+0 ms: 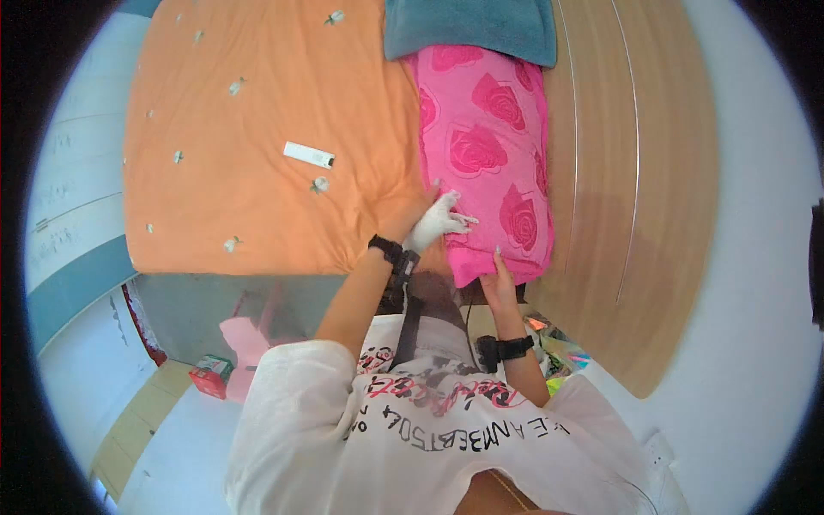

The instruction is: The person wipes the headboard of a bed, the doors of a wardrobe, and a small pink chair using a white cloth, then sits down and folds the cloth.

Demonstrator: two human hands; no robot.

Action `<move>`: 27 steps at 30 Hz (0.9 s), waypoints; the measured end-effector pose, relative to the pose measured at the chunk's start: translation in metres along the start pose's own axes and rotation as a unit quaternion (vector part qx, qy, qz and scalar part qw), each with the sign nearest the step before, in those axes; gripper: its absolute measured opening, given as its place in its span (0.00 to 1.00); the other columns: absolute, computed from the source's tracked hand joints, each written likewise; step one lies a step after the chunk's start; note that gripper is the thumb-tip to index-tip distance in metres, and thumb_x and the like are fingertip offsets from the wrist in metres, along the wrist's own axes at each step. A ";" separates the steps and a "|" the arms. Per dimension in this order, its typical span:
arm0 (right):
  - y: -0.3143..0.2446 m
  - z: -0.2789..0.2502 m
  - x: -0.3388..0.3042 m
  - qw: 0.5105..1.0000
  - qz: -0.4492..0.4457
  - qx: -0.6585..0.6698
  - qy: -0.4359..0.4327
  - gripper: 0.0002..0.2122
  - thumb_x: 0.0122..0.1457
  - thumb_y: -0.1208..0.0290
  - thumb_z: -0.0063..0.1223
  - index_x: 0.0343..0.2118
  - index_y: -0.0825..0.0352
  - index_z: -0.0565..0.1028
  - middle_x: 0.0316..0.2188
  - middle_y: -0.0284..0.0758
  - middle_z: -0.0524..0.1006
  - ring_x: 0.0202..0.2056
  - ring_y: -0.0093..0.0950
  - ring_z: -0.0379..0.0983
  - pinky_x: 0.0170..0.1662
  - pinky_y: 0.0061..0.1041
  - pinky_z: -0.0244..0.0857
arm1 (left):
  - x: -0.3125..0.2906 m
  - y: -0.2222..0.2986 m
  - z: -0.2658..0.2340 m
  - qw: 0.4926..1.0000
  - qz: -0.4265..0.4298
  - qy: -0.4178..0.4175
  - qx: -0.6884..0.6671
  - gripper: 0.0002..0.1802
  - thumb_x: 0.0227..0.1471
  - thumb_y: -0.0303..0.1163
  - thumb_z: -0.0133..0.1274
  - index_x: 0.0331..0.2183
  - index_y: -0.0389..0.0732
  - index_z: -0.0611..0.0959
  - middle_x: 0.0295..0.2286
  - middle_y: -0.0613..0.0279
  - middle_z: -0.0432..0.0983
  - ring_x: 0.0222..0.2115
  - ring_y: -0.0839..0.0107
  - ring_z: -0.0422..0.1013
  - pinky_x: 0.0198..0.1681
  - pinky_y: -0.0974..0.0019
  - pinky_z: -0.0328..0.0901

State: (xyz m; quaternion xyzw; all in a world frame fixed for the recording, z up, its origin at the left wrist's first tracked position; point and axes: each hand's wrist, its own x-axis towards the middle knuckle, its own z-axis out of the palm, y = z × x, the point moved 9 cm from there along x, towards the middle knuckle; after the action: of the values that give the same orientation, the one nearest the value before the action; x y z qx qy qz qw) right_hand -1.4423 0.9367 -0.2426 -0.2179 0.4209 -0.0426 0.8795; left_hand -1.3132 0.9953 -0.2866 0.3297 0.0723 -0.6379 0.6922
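A pink pillow (485,146) with a rose pattern lies along the right side of a bed covered by an orange sheet (257,129). My left hand (438,221) lies flat with fingers spread on the pillow's near left edge, where it meets the sheet. My right hand (498,279) grips the near end of the pillow from below, fingers pointing up over its edge. Both wrists wear dark bands.
A teal blanket (468,26) lies at the pillow's far end. A slim white bar-shaped device (309,154) rests on the sheet. A wooden headboard (635,172) runs along the right. A red box (210,375) and a pink stool (245,343) stand on the floor at lower left.
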 end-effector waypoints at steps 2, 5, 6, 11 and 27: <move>0.009 -0.011 -0.006 1.000 0.014 0.018 0.014 0.17 0.56 0.67 0.41 0.48 0.64 0.59 0.45 0.33 0.65 0.46 0.28 0.62 0.48 0.31 0.56 | 0.028 -0.008 -0.037 0.995 0.060 -0.041 -0.065 0.20 0.54 0.44 0.32 0.47 0.45 0.60 0.40 0.50 0.66 0.27 0.63 0.69 0.38 0.57 0.64; 0.017 -0.012 -0.003 0.998 0.040 0.052 0.008 0.17 0.56 0.66 0.41 0.48 0.64 0.59 0.45 0.33 0.65 0.46 0.28 0.61 0.48 0.30 0.55 | 0.028 0.033 -0.128 0.957 0.219 0.172 0.082 0.17 0.52 0.37 0.39 0.42 0.39 0.66 0.31 0.55 0.71 0.26 0.65 0.69 0.34 0.64 0.65; 0.017 -0.017 -0.008 0.997 0.045 0.065 0.012 0.18 0.56 0.66 0.41 0.48 0.64 0.59 0.45 0.33 0.65 0.46 0.28 0.61 0.49 0.30 0.55 | 0.026 0.027 -0.128 0.962 0.201 0.177 0.048 0.16 0.52 0.36 0.39 0.42 0.39 0.67 0.31 0.56 0.71 0.26 0.66 0.69 0.33 0.65 0.65; 0.010 -0.017 -0.012 0.998 0.050 0.024 -0.008 0.18 0.55 0.65 0.42 0.48 0.64 0.59 0.45 0.34 0.65 0.46 0.27 0.61 0.48 0.29 0.56 | 0.002 0.034 -0.094 0.968 0.155 0.195 -0.032 0.13 0.50 0.33 0.42 0.39 0.39 0.70 0.27 0.62 0.71 0.25 0.72 0.68 0.30 0.70 0.65; 0.093 -0.302 0.054 0.896 0.133 -0.374 0.199 0.16 0.48 0.64 0.48 0.38 0.69 0.70 0.29 0.39 0.73 0.24 0.30 0.71 0.24 0.28 0.65 | -0.093 -0.056 -0.228 0.708 -0.155 0.361 0.587 0.14 0.40 0.35 0.47 0.28 0.36 0.78 0.29 0.51 0.73 0.31 0.59 0.70 0.34 0.62 0.64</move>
State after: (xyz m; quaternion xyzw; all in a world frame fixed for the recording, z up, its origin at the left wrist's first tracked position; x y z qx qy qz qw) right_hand -1.6470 0.9012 -0.4869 -0.4599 0.5967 0.1936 0.6284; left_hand -1.3088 1.1999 -0.4341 0.8589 -0.0222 -0.4823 0.1711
